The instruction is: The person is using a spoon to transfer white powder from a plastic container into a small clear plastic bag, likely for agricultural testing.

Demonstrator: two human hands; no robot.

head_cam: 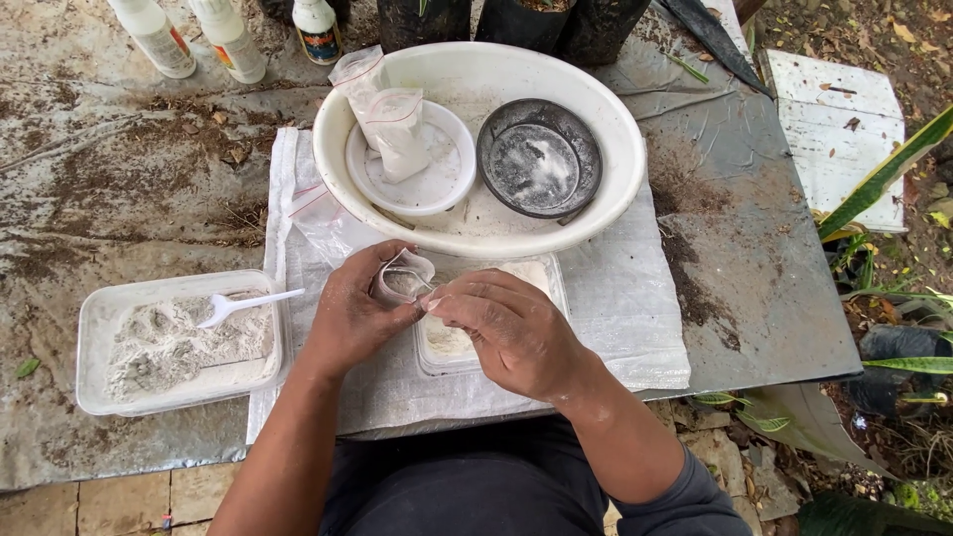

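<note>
My left hand (352, 316) and my right hand (511, 333) together hold a small clear plastic bag (402, 278) with white powder in it, its mouth pulled apart between my fingers. The bag hangs just above a clear square container (551, 283) of white powder, mostly hidden under my hands. To the left stands a white rectangular tray (99, 328) of greyish powder with a white plastic spoon (243, 306) lying in it.
A large white basin (615, 149) behind my hands holds a white plate (447, 184) with filled small bags (392, 129) and a dark round dish (539, 159). White bottles (159, 38) and black pots (516, 20) stand at the back. A woven sheet (615, 308) covers the table.
</note>
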